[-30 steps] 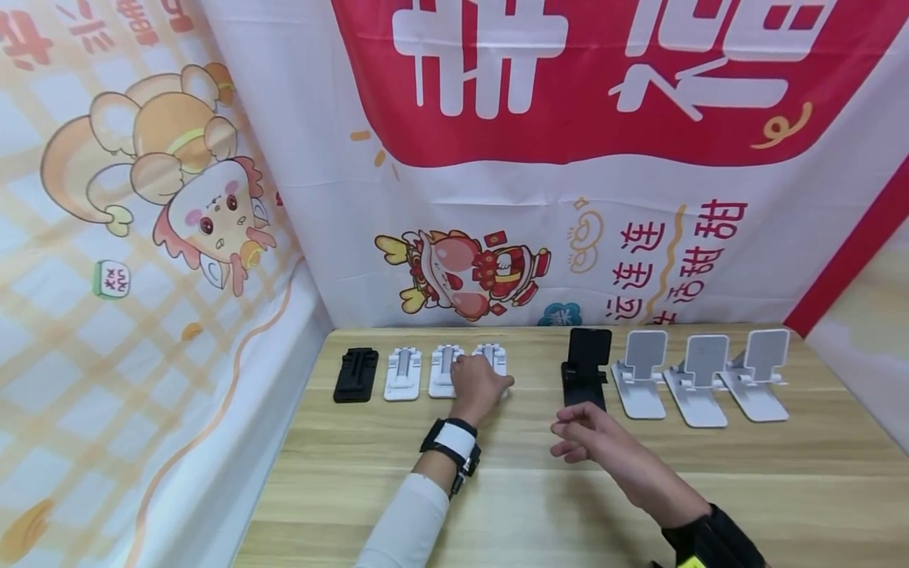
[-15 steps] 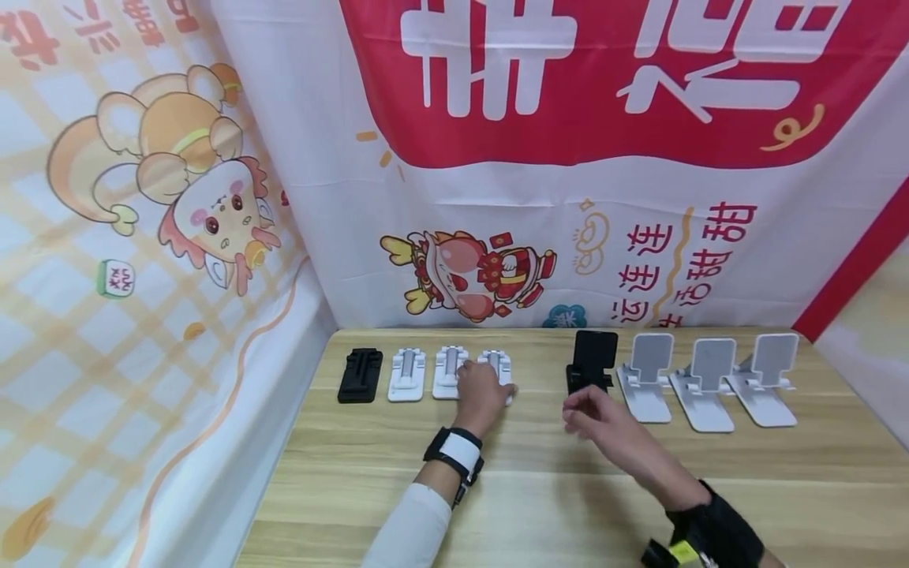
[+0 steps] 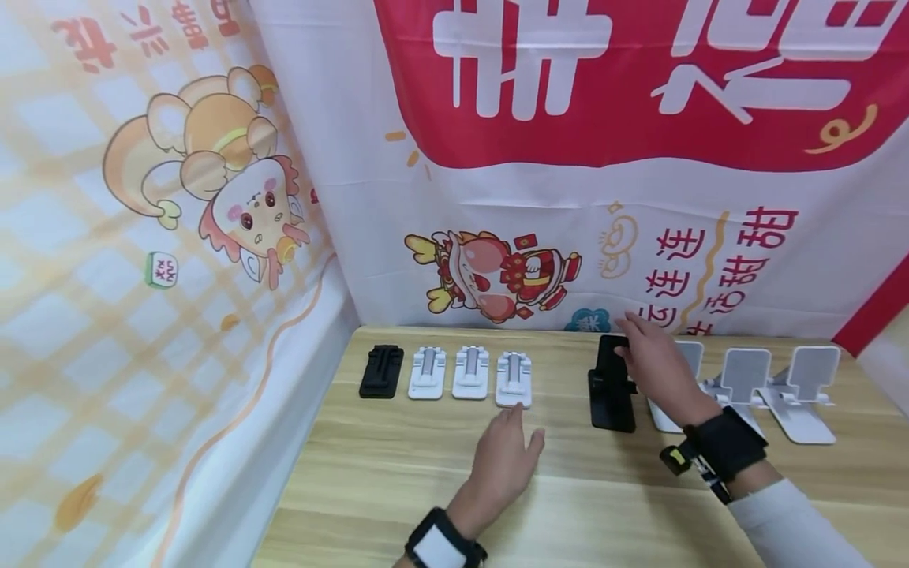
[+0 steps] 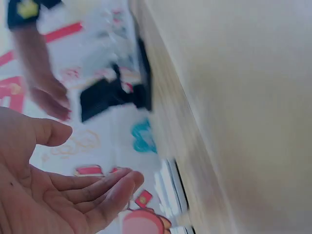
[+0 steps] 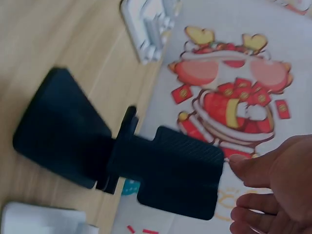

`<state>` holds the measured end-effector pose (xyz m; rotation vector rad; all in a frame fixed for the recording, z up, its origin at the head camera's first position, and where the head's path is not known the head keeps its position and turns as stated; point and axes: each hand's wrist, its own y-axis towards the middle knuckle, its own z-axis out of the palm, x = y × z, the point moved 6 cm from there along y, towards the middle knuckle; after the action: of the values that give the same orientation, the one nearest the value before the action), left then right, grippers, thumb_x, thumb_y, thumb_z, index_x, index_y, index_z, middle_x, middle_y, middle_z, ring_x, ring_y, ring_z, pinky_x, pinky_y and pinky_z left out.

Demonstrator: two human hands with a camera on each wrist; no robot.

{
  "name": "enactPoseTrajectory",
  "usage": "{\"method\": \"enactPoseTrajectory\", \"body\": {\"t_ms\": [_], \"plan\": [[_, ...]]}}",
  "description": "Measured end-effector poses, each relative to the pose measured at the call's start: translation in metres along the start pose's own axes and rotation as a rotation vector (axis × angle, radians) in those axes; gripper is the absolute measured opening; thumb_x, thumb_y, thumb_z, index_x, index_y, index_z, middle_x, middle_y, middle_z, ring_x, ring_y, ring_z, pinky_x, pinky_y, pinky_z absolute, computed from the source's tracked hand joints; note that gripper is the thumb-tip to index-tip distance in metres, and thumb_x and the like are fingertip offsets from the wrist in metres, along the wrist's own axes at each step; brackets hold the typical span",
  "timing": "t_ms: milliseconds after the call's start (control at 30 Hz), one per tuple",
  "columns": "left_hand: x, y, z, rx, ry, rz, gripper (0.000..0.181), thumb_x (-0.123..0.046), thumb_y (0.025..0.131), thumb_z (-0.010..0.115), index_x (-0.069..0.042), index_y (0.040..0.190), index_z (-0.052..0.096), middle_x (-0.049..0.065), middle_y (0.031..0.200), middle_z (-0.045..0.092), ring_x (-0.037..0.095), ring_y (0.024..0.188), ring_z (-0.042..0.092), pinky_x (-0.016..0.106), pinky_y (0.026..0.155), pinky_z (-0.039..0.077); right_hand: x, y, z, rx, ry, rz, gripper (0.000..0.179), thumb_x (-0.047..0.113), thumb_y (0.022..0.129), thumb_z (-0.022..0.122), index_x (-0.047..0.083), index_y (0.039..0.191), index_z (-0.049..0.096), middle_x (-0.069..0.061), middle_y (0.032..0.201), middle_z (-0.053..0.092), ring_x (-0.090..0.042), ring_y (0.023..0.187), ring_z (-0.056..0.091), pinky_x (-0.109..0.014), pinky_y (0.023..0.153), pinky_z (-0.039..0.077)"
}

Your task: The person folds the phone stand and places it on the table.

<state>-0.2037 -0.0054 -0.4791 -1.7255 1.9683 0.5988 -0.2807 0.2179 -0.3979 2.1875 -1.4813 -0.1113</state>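
Note:
A black phone stand (image 3: 612, 409) stands unfolded right of centre on the table. At its raised plate (image 5: 185, 170) is my right hand (image 3: 660, 371); in the right wrist view the thumb tip is right at the plate's top edge, with the other fingers loosely bent beside it. My left hand (image 3: 503, 461) is over the table just in front of a folded white phone stand (image 3: 513, 381), the rightmost of the folded ones. Its fingers are relaxed and hold nothing, as the palm (image 4: 58, 195) in the left wrist view shows.
Two more folded white stands, one of them the middle stand (image 3: 470, 375), and a folded black stand (image 3: 382, 372) line up at left. Unfolded white stands (image 3: 802, 402) stand at right, partly behind my right forearm. A printed cloth (image 3: 383, 276) hangs along the table's back edge.
My left hand has drawn back from the rightmost folded white stand. My right hand has moved forward and up to the black stand's raised plate. The head view has shifted slightly.

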Motion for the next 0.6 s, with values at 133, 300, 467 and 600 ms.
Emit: {"method": "enactPoseTrajectory", "body": {"t_ms": [133,300,467,600], "plan": [[-0.002,-0.019,-0.005,0.042,-0.073,-0.009,0.057,-0.039,0.096,0.053,0.000,0.138,0.051,0.012,0.114,0.066,0.021,0.103,0.063,0.035,0.083,0.056,-0.004,0.006,0.010,0.017,-0.017,-0.021,0.032,0.001,0.085,0.068,-0.008,0.115,0.062,-0.025,0.110,0.062,-0.038,0.098,0.059,-0.050,0.081,0.053],[0.000,-0.021,-0.011,0.017,-0.075,-0.008,0.054,-0.038,0.096,0.053,-0.001,0.135,0.054,0.010,0.109,0.068,0.021,0.102,0.064,0.036,0.083,0.055,-0.011,0.010,0.021,0.019,-0.047,0.009,0.019,-0.001,0.084,0.068,-0.005,0.102,0.064,-0.019,0.094,0.062,-0.032,0.085,0.060,-0.045,0.071,0.054],[0.002,-0.023,-0.015,0.000,-0.084,0.009,0.049,-0.034,0.099,0.049,0.001,0.133,0.056,0.011,0.112,0.068,0.023,0.106,0.063,0.038,0.087,0.054,-0.016,0.012,0.025,0.031,-0.031,0.017,0.022,-0.013,0.078,0.065,-0.004,0.099,0.065,-0.016,0.092,0.061,-0.029,0.083,0.061,-0.043,0.069,0.055],[0.000,-0.025,-0.021,-0.016,-0.117,0.036,0.043,-0.025,0.103,0.040,0.002,0.131,0.058,0.014,0.123,0.065,0.027,0.116,0.059,0.040,0.095,0.051,-0.013,0.016,0.019,0.014,0.015,0.014,0.027,-0.020,0.074,0.062,-0.002,0.092,0.069,-0.014,0.087,0.062,-0.025,0.077,0.064,-0.043,0.066,0.057]]}}
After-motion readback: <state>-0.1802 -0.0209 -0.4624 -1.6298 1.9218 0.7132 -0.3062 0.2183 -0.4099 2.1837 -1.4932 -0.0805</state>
